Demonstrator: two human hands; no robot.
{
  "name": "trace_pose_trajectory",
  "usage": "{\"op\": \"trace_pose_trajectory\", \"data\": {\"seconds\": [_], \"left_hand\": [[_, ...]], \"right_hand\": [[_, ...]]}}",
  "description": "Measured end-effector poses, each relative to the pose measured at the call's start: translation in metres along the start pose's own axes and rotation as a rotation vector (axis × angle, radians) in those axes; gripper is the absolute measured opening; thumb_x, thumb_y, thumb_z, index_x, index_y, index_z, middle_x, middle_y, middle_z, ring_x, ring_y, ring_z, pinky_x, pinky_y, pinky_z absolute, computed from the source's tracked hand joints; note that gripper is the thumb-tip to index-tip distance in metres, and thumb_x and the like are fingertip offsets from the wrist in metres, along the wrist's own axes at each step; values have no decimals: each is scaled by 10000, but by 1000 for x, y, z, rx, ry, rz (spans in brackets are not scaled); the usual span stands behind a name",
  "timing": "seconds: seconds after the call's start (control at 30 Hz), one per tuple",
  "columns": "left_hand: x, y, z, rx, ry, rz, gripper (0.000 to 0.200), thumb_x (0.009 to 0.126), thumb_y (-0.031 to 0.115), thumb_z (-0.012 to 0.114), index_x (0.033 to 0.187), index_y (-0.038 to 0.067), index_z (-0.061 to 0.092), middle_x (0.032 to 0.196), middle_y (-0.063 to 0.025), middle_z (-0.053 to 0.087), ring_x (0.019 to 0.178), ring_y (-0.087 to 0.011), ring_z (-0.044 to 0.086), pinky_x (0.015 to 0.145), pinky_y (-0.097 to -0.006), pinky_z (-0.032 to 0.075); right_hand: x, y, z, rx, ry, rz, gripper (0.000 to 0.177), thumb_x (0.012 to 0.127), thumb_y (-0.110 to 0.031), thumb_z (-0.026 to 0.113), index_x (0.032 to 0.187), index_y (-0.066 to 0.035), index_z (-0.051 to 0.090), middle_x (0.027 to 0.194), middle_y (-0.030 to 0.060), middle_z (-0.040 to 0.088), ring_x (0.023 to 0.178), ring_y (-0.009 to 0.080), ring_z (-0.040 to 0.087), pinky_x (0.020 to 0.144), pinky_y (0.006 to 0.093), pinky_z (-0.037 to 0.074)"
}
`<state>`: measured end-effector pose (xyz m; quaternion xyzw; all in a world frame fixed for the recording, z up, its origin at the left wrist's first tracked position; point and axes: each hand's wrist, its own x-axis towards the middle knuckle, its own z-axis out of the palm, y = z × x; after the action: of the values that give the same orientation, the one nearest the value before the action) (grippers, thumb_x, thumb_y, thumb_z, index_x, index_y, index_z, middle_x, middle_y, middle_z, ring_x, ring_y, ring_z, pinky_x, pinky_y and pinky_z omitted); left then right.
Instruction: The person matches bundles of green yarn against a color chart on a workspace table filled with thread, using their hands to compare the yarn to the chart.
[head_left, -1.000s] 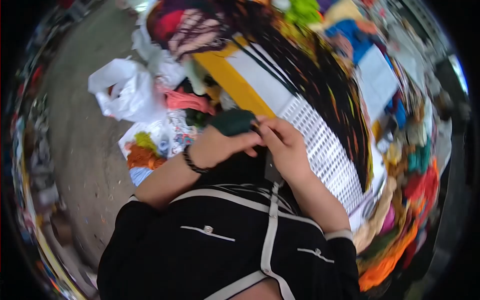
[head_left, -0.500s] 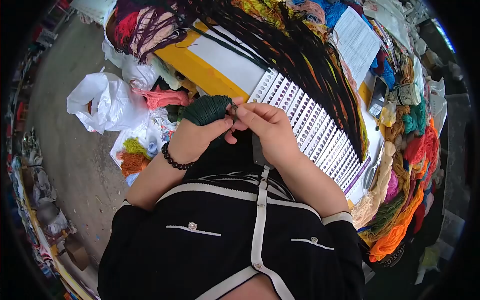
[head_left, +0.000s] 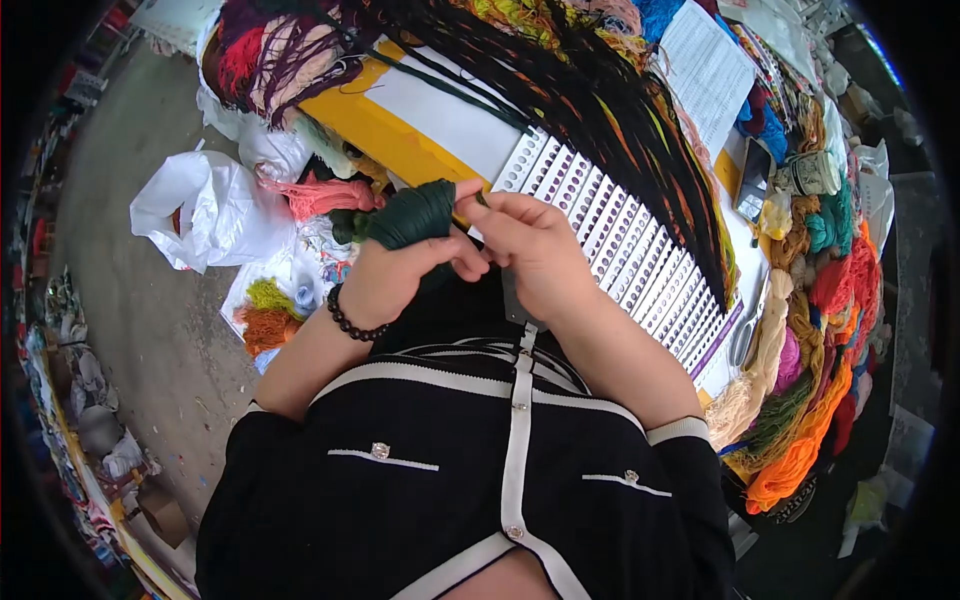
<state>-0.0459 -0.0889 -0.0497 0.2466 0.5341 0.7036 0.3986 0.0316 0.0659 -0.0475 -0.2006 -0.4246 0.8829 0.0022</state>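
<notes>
A dark green skein of thread (head_left: 415,217) is looped around my left hand (head_left: 405,270), covering the backs of the fingers. My left thumb rests along its lower edge, and the fingertips stick out on the right side. Close by, my right hand (head_left: 535,245) is closed in a pinch at the skein's right end. A short bit of dark green thread (head_left: 482,199) shows between its thumb and index finger. The fingertips of both hands are nearly touching, in front of my body and over the near table edge.
Punched white cards (head_left: 600,235) lie on the table under long black threads (head_left: 590,110). A printed sheet (head_left: 708,75), a phone (head_left: 753,180) and scissors (head_left: 742,338) lie to the right, with orange thread (head_left: 795,460). A white plastic bag (head_left: 215,205) and pink thread (head_left: 322,197) are at left.
The green skein on my left hand has turned and now looks more tightly gathered. My right hand has shifted slightly, and its pinched fingers have come off the loop's edge.
</notes>
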Motion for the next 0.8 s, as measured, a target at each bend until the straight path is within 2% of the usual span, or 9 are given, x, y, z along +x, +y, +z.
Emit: {"op": "trace_pose_trajectory", "data": {"seconds": [0.03, 0.13, 0.23, 0.3, 0.33, 0.4, 0.63, 0.77, 0.8], "left_hand": [[1, -4, 4, 19, 28, -5, 487, 845, 2, 467, 1327, -26, 403, 848, -123, 633, 707, -167, 616, 664, -257, 495], [2, -10, 5, 86, 20, -9, 502, 836, -7, 490, 1331, -22, 402, 892, -111, 631, 717, -147, 613, 621, -232, 485], [1, -7, 2, 125, 18, -6, 491, 835, -3, 503, 1319, -21, 422, 912, -94, 634, 721, -130, 610, 565, -204, 464], [-1, -1, 1, 169, 45, -7, 465, 845, 10, 497, 1305, -23, 439, 927, -95, 637, 723, -130, 614, 535, -196, 451], [-2, 1, 1, 212, 69, -8, 441, 855, 24, 492, 1292, -26, 456, 942, -96, 640, 725, -131, 618, 505, -188, 438], [-1, 0, -3, 133, 73, -28, 420, 863, 38, 484, 1277, -30, 470, 959, -101, 641, 731, -132, 623, 482, -182, 425], [2, -4, 4, -46, 107, -29, 380, 880, 68, 471, 1244, -36, 505, 1012, -94, 635, 736, -128, 624, 452, -183, 411], [3, -8, 0, -39, 76, -35, 384, 881, 58, 482, 1258, -17, 502, 1018, -69, 626, 730, -106, 594, 464, -183, 417], [4, -9, 1, 59, 74, -11, 389, 880, 49, 488, 1264, -7, 501, 1012, -58, 622, 728, -95, 578, 472, -183, 419]], "right_hand": [[1, 4, 2, -39, -50, 7, 183, 894, -142, 570, 792, 8, 593, 592, 22, 499, 530, 114, 469, 555, 251, 408], [0, 4, 7, -103, -76, 23, 174, 885, -113, 586, 764, 12, 591, 558, 19, 482, 463, 101, 433, 474, 262, 379], [-1, 3, 6, -85, -105, 10, 157, 887, -113, 588, 799, 17, 596, 614, 33, 531, 526, 106, 492, 525, 246, 418], [-2, 5, 5, -108, -42, -106, 131, 891, -102, 583, 851, 21, 601, 714, 56, 598, 639, 124, 576, 620, 240, 473], [-3, 6, 5, -108, -44, -104, 131, 891, -102, 583, 851, 21, 601, 714, 56, 598, 639, 124, 576, 620, 240, 473], [-4, 6, 2, -88, -76, -88, 115, 895, -86, 572, 898, 24, 604, 823, 77, 641, 751, 145, 621, 713, 246, 497], [-5, 6, -2, -66, -86, -81, 140, 893, -89, 574, 936, 36, 622, 838, 89, 656, 760, 163, 632, 720, 266, 503], [-7, -1, 4, -127, -101, -69, 131, 878, -70, 581, 911, 45, 635, 810, 89, 654, 736, 165, 630, 695, 265, 495], [-8, -3, 7, -142, -124, -59, 124, 872, -62, 583, 899, 46, 637, 802, 88, 652, 722, 162, 627, 685, 262, 491]]}}
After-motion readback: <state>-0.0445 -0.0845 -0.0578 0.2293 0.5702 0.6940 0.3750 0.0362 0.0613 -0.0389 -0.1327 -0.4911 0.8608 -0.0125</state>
